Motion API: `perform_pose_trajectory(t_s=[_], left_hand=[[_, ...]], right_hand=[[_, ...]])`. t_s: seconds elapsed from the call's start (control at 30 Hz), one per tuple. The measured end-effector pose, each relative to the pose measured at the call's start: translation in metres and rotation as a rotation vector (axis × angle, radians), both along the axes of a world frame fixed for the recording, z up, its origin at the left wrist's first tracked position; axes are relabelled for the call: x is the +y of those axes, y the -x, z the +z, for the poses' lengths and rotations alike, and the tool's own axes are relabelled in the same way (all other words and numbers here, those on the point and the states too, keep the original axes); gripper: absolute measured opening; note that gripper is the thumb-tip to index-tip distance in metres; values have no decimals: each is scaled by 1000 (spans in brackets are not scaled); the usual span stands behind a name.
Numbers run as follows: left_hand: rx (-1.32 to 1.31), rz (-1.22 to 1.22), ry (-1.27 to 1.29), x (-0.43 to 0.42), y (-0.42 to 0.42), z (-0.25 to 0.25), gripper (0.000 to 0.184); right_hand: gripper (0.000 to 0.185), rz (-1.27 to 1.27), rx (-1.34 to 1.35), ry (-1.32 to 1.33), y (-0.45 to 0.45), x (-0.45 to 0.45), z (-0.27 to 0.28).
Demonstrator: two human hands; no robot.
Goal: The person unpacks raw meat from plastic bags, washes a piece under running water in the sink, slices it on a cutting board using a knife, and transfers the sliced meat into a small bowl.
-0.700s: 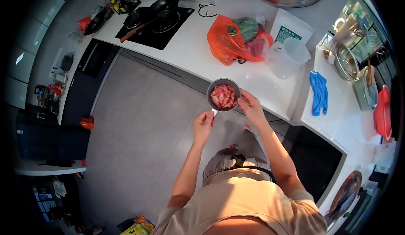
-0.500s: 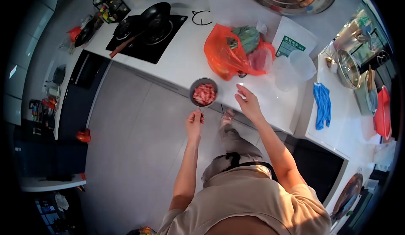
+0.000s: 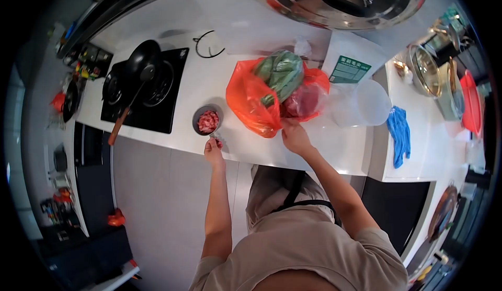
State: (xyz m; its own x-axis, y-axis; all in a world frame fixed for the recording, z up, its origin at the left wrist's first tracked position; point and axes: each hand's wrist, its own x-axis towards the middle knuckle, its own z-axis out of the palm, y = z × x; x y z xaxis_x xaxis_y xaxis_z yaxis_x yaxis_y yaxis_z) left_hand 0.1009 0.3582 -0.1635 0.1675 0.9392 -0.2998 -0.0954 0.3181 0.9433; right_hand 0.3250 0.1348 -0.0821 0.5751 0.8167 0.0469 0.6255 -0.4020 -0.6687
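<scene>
My left hand point(image 3: 214, 151) is closed round the handle of a small grey pan point(image 3: 196, 119), which is at the front part of the white counter. Chopped raw meat point(image 3: 208, 121) lies in the pan. At the lower edge of an open red plastic bag point(image 3: 244, 100), my right hand point(image 3: 294, 135) has its fingers together on the bag. Green leafy vegetables point(image 3: 281, 74) and a clear bag of something reddish point(image 3: 304, 101) sit in the red bag.
A wok point(image 3: 144, 58) with a wooden handle rests on the black hob point(image 3: 166, 105) at the left. Right of the bag stand a translucent container point(image 3: 370, 103) and a white pouch point(image 3: 350, 63). A blue cloth-like item point(image 3: 399, 137) and a red basin point(image 3: 470, 103) are farther right.
My left hand has carried the pan of meat leftward and over the counter. My right hand has left the pan and reached the red bag. The view has shifted toward the counter.
</scene>
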Motion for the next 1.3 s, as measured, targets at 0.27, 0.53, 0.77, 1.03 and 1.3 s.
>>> perform_pose_trajectory(t_s=[0.27,0.53,0.77,1.03,1.3], left_hand=[[442,54,-162,12,-2,18,29],[478,-725,-1256,-47,-106,155,49],[806,-1266,-1128,-51,-123,149,34],[707,-1181,-1028,-39,-66,93,27],[791,-1338,-883,-26,-61,66,26]], right_hand=[[46,-472,-494,-118,-17,2,42],[34,-647,-367,315,-53,14,0],[23,-606,-110,73,-90,17,28],[21,-806,883,-552,-67,38,177],[24,-562,1009,-910,-32,-8,272]])
